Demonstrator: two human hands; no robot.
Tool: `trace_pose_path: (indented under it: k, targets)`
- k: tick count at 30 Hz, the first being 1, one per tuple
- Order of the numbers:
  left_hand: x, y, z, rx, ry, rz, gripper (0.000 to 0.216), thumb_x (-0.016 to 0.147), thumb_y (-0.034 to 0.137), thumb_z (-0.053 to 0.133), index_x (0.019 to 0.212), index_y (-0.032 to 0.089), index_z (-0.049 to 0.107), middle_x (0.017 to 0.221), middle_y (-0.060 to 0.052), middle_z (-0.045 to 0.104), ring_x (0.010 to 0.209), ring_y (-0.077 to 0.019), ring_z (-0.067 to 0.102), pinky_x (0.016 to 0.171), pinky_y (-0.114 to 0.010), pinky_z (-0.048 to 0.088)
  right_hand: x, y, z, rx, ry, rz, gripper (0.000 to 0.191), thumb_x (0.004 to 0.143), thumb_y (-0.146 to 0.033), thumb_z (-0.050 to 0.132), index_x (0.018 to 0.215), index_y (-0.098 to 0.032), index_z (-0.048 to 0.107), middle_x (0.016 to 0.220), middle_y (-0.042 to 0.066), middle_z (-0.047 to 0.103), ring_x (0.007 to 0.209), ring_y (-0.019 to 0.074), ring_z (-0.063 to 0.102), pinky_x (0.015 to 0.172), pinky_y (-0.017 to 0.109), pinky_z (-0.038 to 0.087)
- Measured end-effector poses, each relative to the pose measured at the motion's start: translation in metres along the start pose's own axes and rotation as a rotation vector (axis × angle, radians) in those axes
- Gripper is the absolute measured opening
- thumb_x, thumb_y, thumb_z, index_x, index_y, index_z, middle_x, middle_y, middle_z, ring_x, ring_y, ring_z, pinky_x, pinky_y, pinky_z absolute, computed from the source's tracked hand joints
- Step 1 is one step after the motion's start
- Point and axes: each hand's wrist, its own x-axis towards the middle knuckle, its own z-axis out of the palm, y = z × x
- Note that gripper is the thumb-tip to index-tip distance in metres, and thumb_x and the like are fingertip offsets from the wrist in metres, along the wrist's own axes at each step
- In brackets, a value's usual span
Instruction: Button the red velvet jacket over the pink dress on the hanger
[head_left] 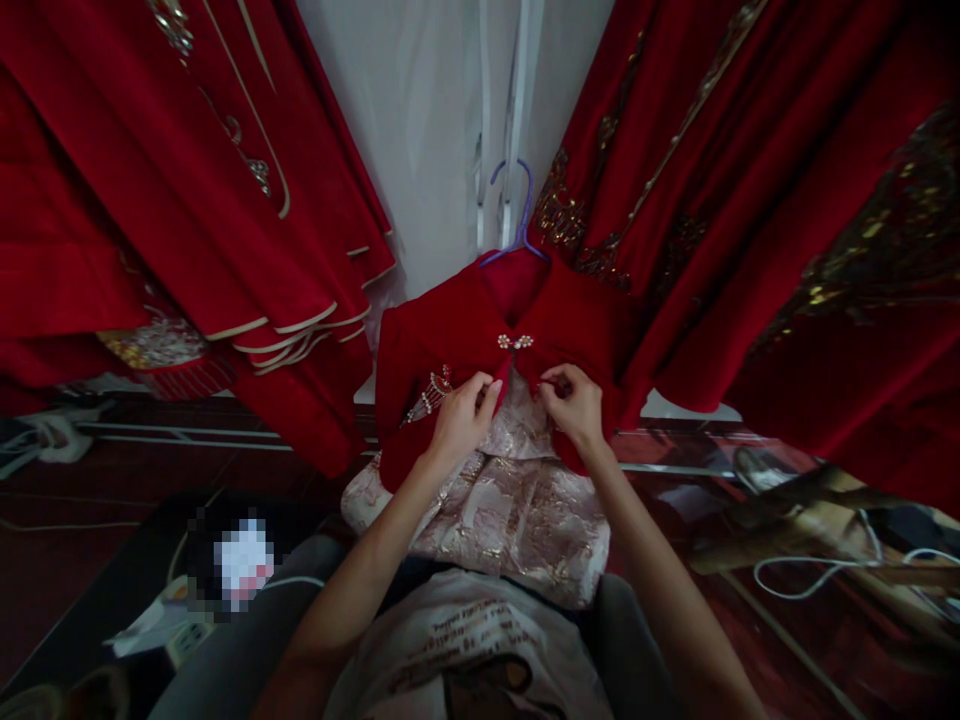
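A short red jacket (439, 330) hangs in front of me on a purple hanger (523, 215), over a pale pink shiny brocade dress (517, 500). A beaded clasp (515, 342) joins the jacket's front edges below the collar. Just under it, my left hand (469, 408) pinches the front edge on the left. My right hand (571, 400) pinches the opposite edge, so the two edges part and the brocade shows between them. A beaded tassel brooch (429, 395) sits on the jacket beside my left hand.
Red garments (300, 200) with pale trim hang at the left, and red garments with gold beading (720, 250) at the right. White cables (817, 575) and wooden pieces (795, 530) lie low on the right. A power strip (187, 640) is at lower left.
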Motion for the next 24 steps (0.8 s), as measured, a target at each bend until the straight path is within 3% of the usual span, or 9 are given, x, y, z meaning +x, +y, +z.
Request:
trace_pose_path:
  k: [4,6,8,11,13,16,18,21,24]
  targets:
    - [0.003,-0.006,0.019,-0.089,-0.047,0.003,0.022,0.096,0.038,0.041,0.09,0.021,0.054,0.077,0.001,0.064,0.067,-0.0117,0.061,0.063,-0.021,0.043,0.005,-0.016,-0.067,0.494,-0.276,0.311,0.012,0.067,-0.027,0.059,0.075,-0.02,0.063,0.063,0.0,0.061,0.054,0.0145,0.055,0.051,0.025,0.044]
    - [0.01,-0.008,0.032,-0.111,-0.075,0.034,0.019,0.096,0.035,0.041,0.092,0.021,0.053,0.077,0.001,0.064,0.068,-0.0117,0.062,0.064,-0.021,0.044,0.009,-0.031,-0.089,0.659,-0.309,0.368,0.019,0.06,-0.022,0.058,0.078,-0.022,0.064,0.067,0.001,0.064,0.055,0.0155,0.057,0.052,0.027,0.047]
    - [0.02,-0.009,0.044,-0.08,-0.09,0.064,0.017,0.096,0.032,0.04,0.096,0.021,0.053,0.078,0.0,0.065,0.069,-0.0129,0.063,0.065,-0.022,0.045,0.012,-0.052,-0.095,0.72,-0.34,0.349,0.02,0.058,-0.021,0.058,0.078,-0.022,0.063,0.071,0.003,0.066,0.059,0.0174,0.06,0.054,0.029,0.049]
    - [0.031,-0.011,0.055,0.018,-0.111,0.065,0.016,0.091,0.025,0.044,0.104,0.021,0.054,0.087,-0.004,0.067,0.074,-0.0171,0.065,0.067,-0.026,0.047,0.01,-0.082,-0.073,0.719,-0.48,0.296,0.029,0.06,-0.019,0.06,0.089,-0.023,0.06,0.078,0.001,0.066,0.065,0.0156,0.061,0.057,0.026,0.05]
    - [0.03,-0.014,0.057,0.033,-0.127,0.07,0.023,0.085,0.019,0.051,0.107,0.023,0.057,0.098,-0.005,0.068,0.083,-0.0199,0.066,0.071,-0.029,0.049,0.004,-0.093,-0.049,0.712,-0.553,0.214,0.024,0.066,-0.021,0.061,0.09,-0.022,0.056,0.083,0.001,0.065,0.071,0.0139,0.061,0.064,0.026,0.051]
    - [0.016,-0.02,0.053,-0.015,-0.099,0.102,0.027,0.079,0.015,0.055,0.103,0.024,0.062,0.105,-0.005,0.068,0.094,-0.0211,0.064,0.079,-0.032,0.051,-0.008,-0.09,-0.015,0.644,-0.49,0.045,0.02,0.073,-0.02,0.06,0.091,-0.022,0.052,0.088,0.001,0.061,0.082,0.0137,0.06,0.075,0.027,0.051]
    - [0.003,-0.024,0.044,0.005,0.012,0.106,0.018,0.079,0.016,0.056,0.094,0.022,0.064,0.098,-0.005,0.068,0.094,-0.0209,0.063,0.084,-0.034,0.049,-0.017,-0.081,0.001,0.584,-0.405,0.0,0.021,0.078,-0.02,0.058,0.097,-0.022,0.05,0.093,0.002,0.06,0.085,0.014,0.06,0.078,0.028,0.05]
    - [-0.01,-0.033,0.026,0.066,0.302,0.035,0.008,0.082,0.021,0.057,0.088,0.02,0.062,0.089,-0.004,0.062,0.087,-0.0183,0.059,0.084,-0.033,0.048,-0.025,-0.07,0.013,0.509,-0.331,-0.019,0.028,0.082,-0.023,0.058,0.108,-0.023,0.047,0.099,0.004,0.059,0.085,0.0141,0.059,0.076,0.028,0.05]
    - [-0.009,-0.049,0.01,0.107,0.553,-0.096,0.022,0.079,0.02,0.062,0.1,0.019,0.056,0.098,-0.006,0.058,0.09,-0.0177,0.057,0.085,-0.033,0.048,-0.026,-0.069,0.017,0.432,-0.319,-0.076,0.049,0.083,-0.019,0.055,0.128,-0.025,0.039,0.113,0.007,0.055,0.084,0.0138,0.058,0.073,0.028,0.051]
